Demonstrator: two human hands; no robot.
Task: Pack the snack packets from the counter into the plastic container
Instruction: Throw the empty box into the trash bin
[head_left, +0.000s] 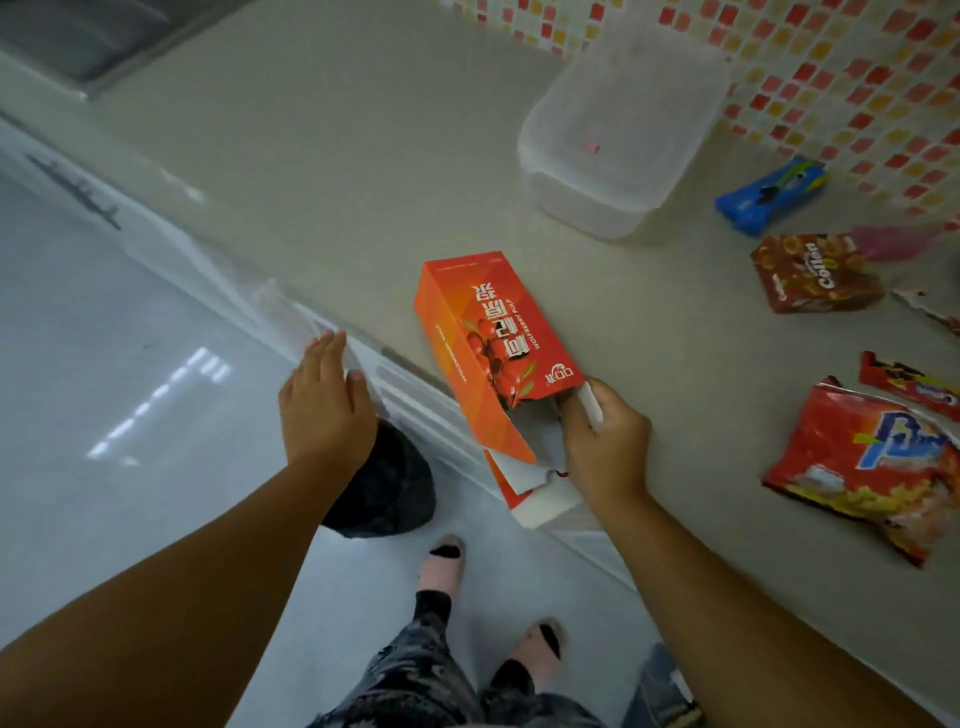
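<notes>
Fingers of my right hand pinch a white sachet at the open orange cardboard box. Left hand hangs relaxed, empty. I should draw it out straight, then unlid the clear plastic container.

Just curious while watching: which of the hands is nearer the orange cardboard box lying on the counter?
Right. The right hand grips the orange cardboard box at its open end; the left hand hovers apart, off the counter's edge.

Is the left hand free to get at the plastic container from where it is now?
Probably not directly. The left hand is open but off the counter edge, and the orange box lies between it and the lidded plastic container. It would need to reach over or round.
</notes>
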